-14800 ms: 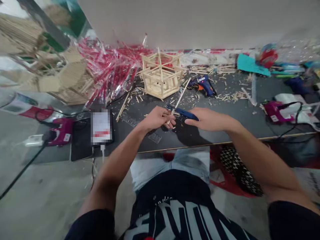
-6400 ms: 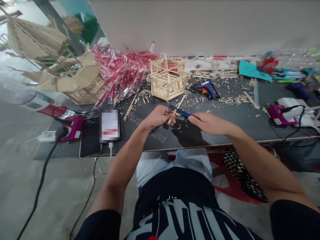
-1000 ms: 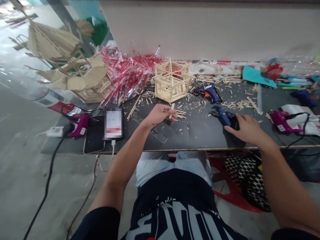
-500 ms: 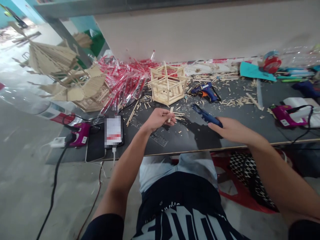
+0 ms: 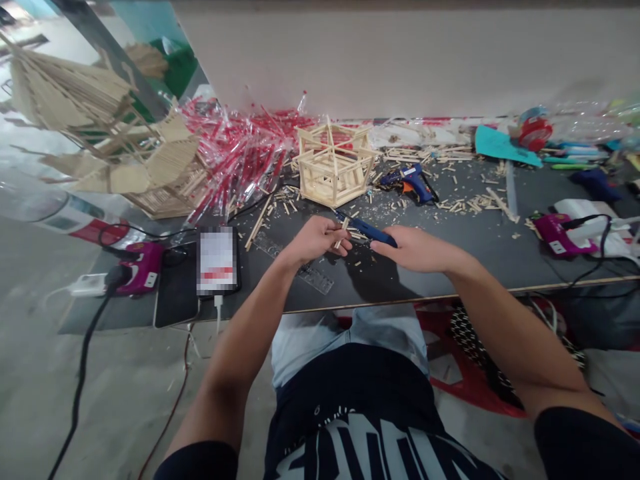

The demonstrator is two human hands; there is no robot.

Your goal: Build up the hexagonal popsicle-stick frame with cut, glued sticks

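My left hand (image 5: 315, 240) is closed in a pinch on a short wooden stick (image 5: 343, 231) above the black table (image 5: 430, 267). My right hand (image 5: 413, 248) grips blue-handled cutters (image 5: 367, 229), whose tip sits right at the stick. Just beyond both hands stands a hexagonal frame of wooden sticks (image 5: 332, 164). A clear ruler (image 5: 300, 265) lies on the table under my left wrist.
Stick offcuts litter the table. A blue glue gun (image 5: 410, 183) lies behind the cutters. A phone on a cable (image 5: 217, 260) and a magenta tool (image 5: 141, 269) are to the left, another magenta tool (image 5: 557, 233) to the right. Red-and-clear wrappers (image 5: 240, 150) and stick models (image 5: 150, 167) are heaped back left.
My right hand has lifted the blue cutters from the table at the right and carried them left to the stick in my left hand.
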